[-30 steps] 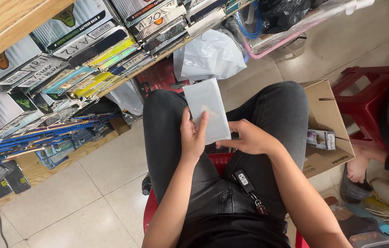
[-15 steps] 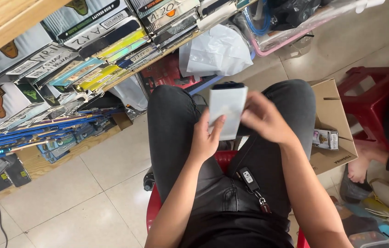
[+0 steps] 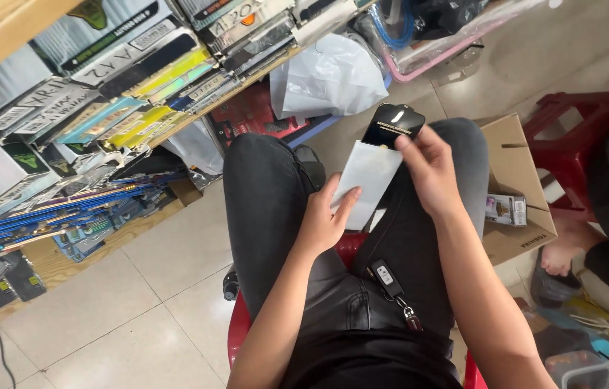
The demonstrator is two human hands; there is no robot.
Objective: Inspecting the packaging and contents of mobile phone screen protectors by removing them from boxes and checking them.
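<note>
Above tiled floor [image 3: 139, 302], left hand [image 3: 322, 220] grips white sleeve [image 3: 366, 180]; right hand [image 3: 430, 169] pinches black card [image 3: 391, 124].

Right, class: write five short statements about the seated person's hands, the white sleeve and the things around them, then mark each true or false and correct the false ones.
1. The left hand holds a flat white paper sleeve. True.
2. The right hand grips a glossy black flat card at the sleeve's top. True.
3. The black card lies on the floor. False: it sticks partly out of the sleeve.
4. The person sits on a blue stool. False: the red plastic stool is red.
5. An open brown cardboard box sits beside the right leg. True.
</note>
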